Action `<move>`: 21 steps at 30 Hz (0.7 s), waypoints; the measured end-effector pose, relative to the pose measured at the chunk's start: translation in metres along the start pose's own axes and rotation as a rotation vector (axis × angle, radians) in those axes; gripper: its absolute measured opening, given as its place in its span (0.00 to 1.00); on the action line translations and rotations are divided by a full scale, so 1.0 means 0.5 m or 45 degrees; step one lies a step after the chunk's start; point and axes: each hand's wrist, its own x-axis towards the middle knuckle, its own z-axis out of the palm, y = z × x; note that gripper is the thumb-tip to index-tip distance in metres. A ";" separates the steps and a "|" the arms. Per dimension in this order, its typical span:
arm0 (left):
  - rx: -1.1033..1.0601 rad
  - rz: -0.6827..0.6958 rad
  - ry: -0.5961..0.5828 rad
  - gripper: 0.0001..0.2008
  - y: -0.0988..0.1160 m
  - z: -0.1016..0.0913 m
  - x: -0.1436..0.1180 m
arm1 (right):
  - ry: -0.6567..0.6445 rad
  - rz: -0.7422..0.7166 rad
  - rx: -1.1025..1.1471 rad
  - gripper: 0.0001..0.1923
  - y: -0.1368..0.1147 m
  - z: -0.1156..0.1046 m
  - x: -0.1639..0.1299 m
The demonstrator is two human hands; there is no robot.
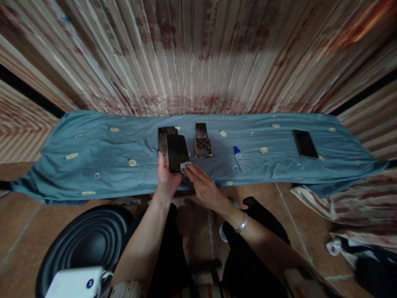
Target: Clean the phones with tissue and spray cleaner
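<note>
Left hand grip closed around the lower end of a dark, glossy rectangular smartphone, screen up, held just above the near edge of the worktop. Right hand grip narrow: fingertips pinch a small pale cloth pad against the phone's lower right corner. Silver bracelet on the right wrist.

Directly behind the held phone, a second dark phone lies flat, partly hidden by it. Just to the right, a gold-rimmed phone with a checkered back, and another dark phone touching its far end. Further right, a small clear bottle with a blue cap lies on its side. Well apart, near the right end, a black phone lies flat.

Worktop covered by a blue-grey cloth with yellow oval motifs. Striped curtain hangs behind. Lower left on the floor, a black round ribbed object with a white box-like device in front.
</note>
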 end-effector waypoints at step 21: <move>0.022 -0.050 -0.039 0.17 -0.037 0.009 -0.015 | 0.108 0.168 -0.060 0.30 0.047 0.006 0.014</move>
